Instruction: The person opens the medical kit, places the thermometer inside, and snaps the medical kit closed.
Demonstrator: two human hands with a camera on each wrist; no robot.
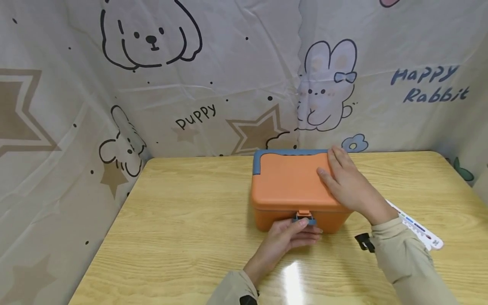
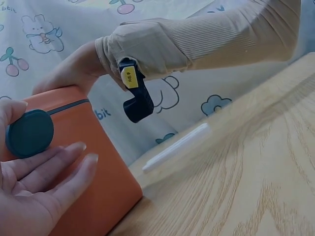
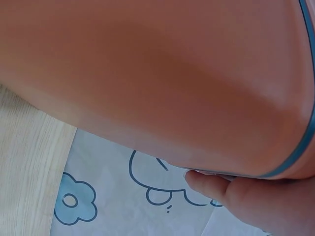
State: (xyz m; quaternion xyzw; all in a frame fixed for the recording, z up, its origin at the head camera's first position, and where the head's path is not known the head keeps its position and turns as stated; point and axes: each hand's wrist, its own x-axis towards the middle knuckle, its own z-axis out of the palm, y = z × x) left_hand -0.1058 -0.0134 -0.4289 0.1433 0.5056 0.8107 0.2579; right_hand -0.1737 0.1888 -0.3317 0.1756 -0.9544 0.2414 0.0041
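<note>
An orange storage box point(image 1: 293, 182) with a blue-edged lid stands closed on the table, its blue latch point(image 1: 305, 220) facing front. My left hand point(image 1: 286, 239) pinches the latch, thumb on top and fingers underneath. Up close in the left wrist view, the round dark teal latch point(image 2: 30, 133) sits between the left thumb and fingers. My right hand point(image 1: 348, 182) rests flat on the right part of the lid, fingers pointing to the back edge. In the right wrist view, the box wall point(image 3: 147, 73) fills most of the picture, and part of the right hand point(image 3: 251, 199) touches its edge.
To the right on the wooden table point(image 1: 171, 220) lies a flat white strip point(image 1: 419, 231) with coloured marks, partly behind the right sleeve. A black wrist mount point(image 2: 135, 93) hangs from that sleeve. Printed cloth point(image 1: 228, 76) hangs behind the table and along its sides.
</note>
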